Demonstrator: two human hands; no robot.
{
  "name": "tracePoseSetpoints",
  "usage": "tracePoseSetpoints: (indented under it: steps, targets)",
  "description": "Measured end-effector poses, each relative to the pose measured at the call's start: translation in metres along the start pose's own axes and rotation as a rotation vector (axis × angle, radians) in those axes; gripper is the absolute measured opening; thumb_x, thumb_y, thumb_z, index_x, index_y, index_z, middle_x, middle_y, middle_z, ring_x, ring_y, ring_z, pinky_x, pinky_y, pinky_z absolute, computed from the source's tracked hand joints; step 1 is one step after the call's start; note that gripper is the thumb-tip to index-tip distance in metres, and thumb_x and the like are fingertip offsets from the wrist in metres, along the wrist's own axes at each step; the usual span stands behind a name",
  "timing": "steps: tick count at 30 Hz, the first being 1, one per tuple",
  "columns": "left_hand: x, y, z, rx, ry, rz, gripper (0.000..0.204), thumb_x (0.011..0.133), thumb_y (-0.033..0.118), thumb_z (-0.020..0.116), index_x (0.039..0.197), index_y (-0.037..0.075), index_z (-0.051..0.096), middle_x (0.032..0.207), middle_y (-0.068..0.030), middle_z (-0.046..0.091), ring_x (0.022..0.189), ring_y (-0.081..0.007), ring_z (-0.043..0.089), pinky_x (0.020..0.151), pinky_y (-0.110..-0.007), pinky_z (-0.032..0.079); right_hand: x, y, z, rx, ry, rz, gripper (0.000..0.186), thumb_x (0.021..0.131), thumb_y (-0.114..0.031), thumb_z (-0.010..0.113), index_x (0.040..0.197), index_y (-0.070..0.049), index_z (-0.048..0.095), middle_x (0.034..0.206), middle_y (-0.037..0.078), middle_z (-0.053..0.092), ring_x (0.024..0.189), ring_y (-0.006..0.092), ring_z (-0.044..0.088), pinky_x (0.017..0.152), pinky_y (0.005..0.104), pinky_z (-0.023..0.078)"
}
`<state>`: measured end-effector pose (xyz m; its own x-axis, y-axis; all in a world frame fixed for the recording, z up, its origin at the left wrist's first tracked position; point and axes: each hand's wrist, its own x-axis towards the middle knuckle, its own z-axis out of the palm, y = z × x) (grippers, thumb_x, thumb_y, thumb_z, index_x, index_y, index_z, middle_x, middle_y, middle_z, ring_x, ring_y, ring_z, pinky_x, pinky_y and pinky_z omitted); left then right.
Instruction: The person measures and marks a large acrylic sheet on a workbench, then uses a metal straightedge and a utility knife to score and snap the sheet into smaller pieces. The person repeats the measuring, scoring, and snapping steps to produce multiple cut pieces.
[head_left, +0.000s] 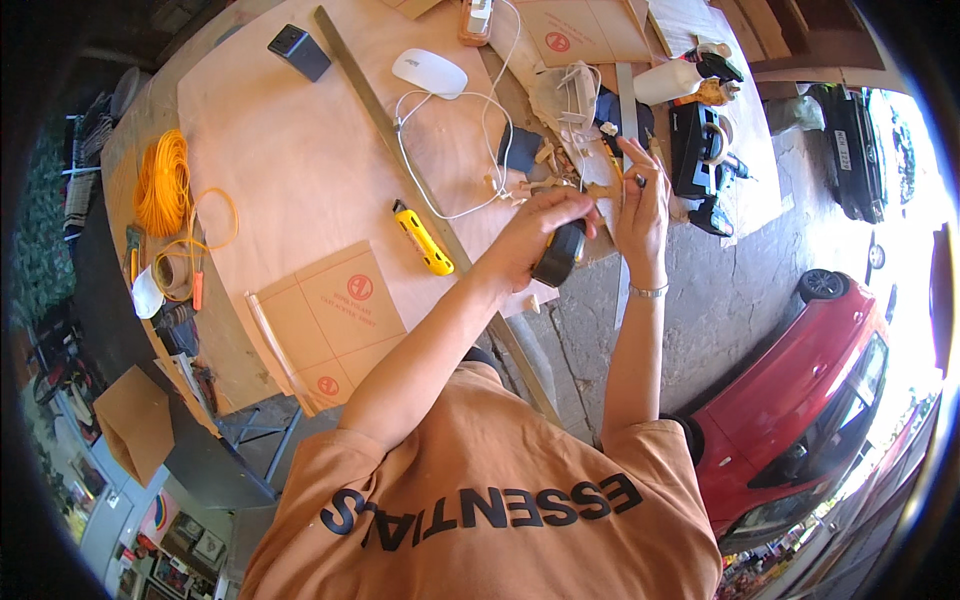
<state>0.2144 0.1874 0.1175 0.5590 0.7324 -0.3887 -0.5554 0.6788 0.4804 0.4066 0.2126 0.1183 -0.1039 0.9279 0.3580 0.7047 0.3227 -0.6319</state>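
Observation:
My left hand (530, 240) is closed around a black tape measure (561, 254), held over the table's near right edge. Beside it my right hand (645, 215) is raised, its fingers bent around a small dark thing (640, 181) too small to name. A long metal straightedge (627, 105) runs beneath my right hand. A yellow utility knife (424, 238) lies left of my left hand, next to a long wooden strip (375, 105) that crosses the table. Wood scraps (548, 165) are scattered just beyond my hands.
The plywood-topped table (290, 170) also carries a coil of orange cord (162, 185), a cardboard sheet (335, 315), a white mouse-shaped device (429, 74) with a cable and a dark box (299, 52). At right are a spray bottle (672, 82), a tape roll (716, 145) and a red car (785, 400).

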Motion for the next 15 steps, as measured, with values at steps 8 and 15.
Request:
tracePoseSetpoints:
  steps: [8, 15]
  targets:
    - [0.01, 0.002, -0.024, 0.328, 0.099, 0.03, 0.024, 0.102, 0.026, 0.064, 0.092, 0.005, 0.071, 0.082, -0.0019, 0.068, 0.079, -0.0086, 0.064, 0.073, -0.025, 0.051, -0.018, 0.014, 0.008, 0.505, -0.332, 0.572, 0.009, 0.1, -0.009, 0.063, 0.1, -0.001, 0.068, 0.082, 0.002, 0.063, 0.074, 0.0108, 0.056, 0.069, 0.0287, 0.047]
    - [-0.038, -0.008, -0.058, 0.02, 0.363, -0.094, 0.058, 0.099, 0.065, 0.055, 0.126, 0.014, 0.062, 0.091, -0.0052, 0.066, 0.071, -0.0115, 0.065, 0.063, -0.026, 0.052, 0.001, 0.029, 0.017, -0.11, -0.114, 0.45, 0.038, 0.1, -0.027, 0.067, 0.128, -0.001, 0.067, 0.081, 0.016, 0.073, 0.071, 0.0254, 0.07, 0.067, 0.0363, 0.053]
